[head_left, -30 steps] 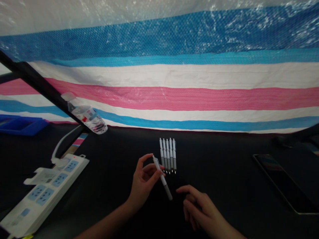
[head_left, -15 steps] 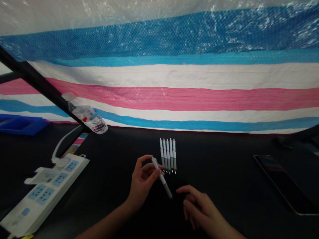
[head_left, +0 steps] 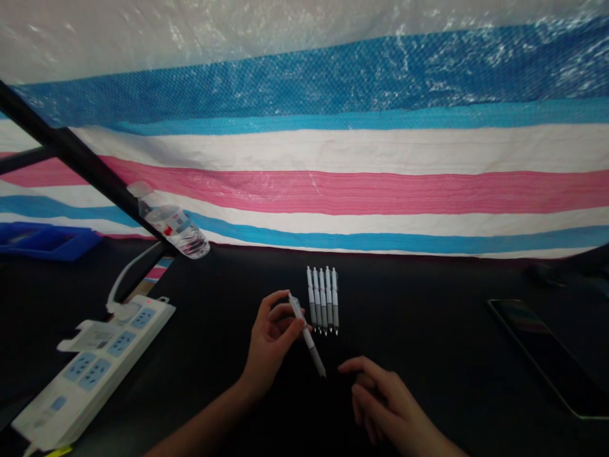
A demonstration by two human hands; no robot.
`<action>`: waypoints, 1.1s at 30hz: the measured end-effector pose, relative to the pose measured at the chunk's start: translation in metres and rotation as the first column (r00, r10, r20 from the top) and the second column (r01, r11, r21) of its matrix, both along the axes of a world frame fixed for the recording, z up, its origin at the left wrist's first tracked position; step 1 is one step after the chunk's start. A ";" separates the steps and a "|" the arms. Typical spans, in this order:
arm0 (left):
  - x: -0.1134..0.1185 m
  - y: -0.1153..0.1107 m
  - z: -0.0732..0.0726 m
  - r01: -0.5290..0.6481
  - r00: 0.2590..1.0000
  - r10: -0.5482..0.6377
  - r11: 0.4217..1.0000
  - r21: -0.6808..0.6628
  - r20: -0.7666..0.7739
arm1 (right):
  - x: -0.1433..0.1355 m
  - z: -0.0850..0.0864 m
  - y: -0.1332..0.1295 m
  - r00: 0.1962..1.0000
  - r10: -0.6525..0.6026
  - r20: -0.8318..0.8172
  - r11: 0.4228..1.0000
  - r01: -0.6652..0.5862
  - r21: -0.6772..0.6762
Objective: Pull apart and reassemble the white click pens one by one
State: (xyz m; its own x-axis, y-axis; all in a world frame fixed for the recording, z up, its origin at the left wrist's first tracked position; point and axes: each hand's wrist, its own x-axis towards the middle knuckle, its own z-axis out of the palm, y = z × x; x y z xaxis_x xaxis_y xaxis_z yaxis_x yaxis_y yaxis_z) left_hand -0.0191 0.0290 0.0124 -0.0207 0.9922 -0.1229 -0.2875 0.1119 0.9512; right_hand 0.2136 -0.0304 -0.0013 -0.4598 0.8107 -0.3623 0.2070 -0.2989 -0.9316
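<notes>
My left hand [head_left: 273,336] grips a white and grey pen [head_left: 309,339] between thumb and fingers, its index finger on the pen's top end. The pen slants down to the right, its tip pointing toward my right hand. Several similar pens [head_left: 323,299] lie side by side in a row on the black table [head_left: 419,304], just beyond the held pen. My right hand [head_left: 380,400] is to the right of the held pen's tip, apart from it, index finger stretched out and the other fingers curled, holding nothing.
A white power strip [head_left: 95,374] with a plugged-in cable lies at the left. Behind it are a clear bottle [head_left: 178,231] and a blue tray [head_left: 52,242]. A dark phone [head_left: 547,355] is at the right. A striped sheet [head_left: 333,190] hangs behind the table.
The held pen's top end has tilted slightly upward and its tip now shows a point. My right hand has hardly moved. The whole view has shifted slightly.
</notes>
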 end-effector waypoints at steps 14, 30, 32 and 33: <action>-0.017 0.081 -0.024 0.047 0.907 0.015 0.989 0.137 -0.421 | -0.002 -0.002 0.002 1.000 0.005 0.020 1.000 -0.005 0.012; -0.018 0.073 -0.030 0.264 0.768 -0.017 0.919 0.292 -0.640 | 0.024 -0.009 0.033 0.934 -0.317 0.164 0.711 0.119 0.693; -0.020 0.072 -0.026 0.346 0.717 -0.035 0.885 0.312 -0.696 | 0.023 -0.013 0.038 0.932 -0.322 0.168 0.685 0.106 0.721; -0.022 0.071 -0.024 0.392 0.688 -0.044 0.863 0.319 -0.725 | 0.022 -0.015 0.040 0.932 -0.316 0.176 0.682 0.094 0.725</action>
State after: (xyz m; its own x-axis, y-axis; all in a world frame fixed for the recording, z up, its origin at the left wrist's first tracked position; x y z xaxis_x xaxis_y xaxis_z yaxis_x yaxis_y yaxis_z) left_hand -0.0412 0.1001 -0.0118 0.2991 0.9191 0.2564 0.4276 -0.3693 0.8251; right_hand 0.2360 0.0101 -0.0160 -0.2258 0.9373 0.2656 0.4900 0.3449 -0.8006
